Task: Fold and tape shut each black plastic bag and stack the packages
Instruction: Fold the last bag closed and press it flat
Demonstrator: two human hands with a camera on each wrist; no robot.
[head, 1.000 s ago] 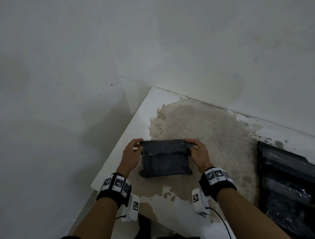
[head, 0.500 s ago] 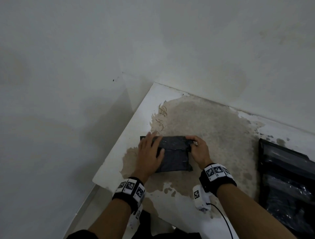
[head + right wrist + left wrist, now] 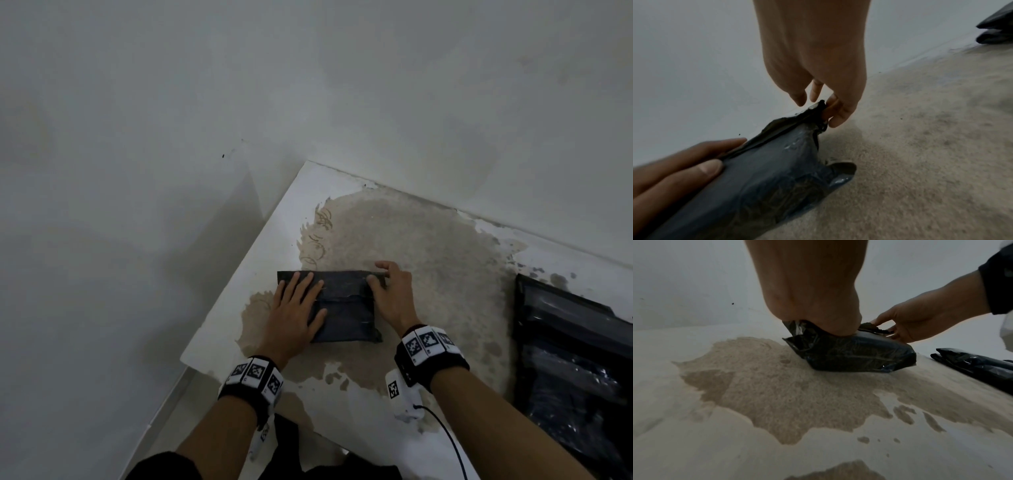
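Observation:
A black plastic bag (image 3: 346, 308) lies flat on the worn white table (image 3: 239, 301), its top flap folded over toward me. My left hand (image 3: 298, 308) rests flat on the bag's left half with straight, spread fingers, pressing the flap down. My right hand (image 3: 390, 291) is at the bag's far right corner. In the right wrist view the right hand (image 3: 818, 81) pinches that corner of the bag (image 3: 766, 170) between thumb and fingers. The left wrist view shows the heel of my left hand (image 3: 813, 305) on the bag (image 3: 855, 356).
A pile of black plastic bags (image 3: 575, 359) lies at the table's right side, also seen as bags (image 3: 978, 368) in the left wrist view. A white wall (image 3: 308, 85) stands behind the table. The table's left edge (image 3: 219, 308) is just left of my left hand.
The bag went from held up by both top corners to lying flat. My left hand let go of its corner and now presses flat on the folded flap.

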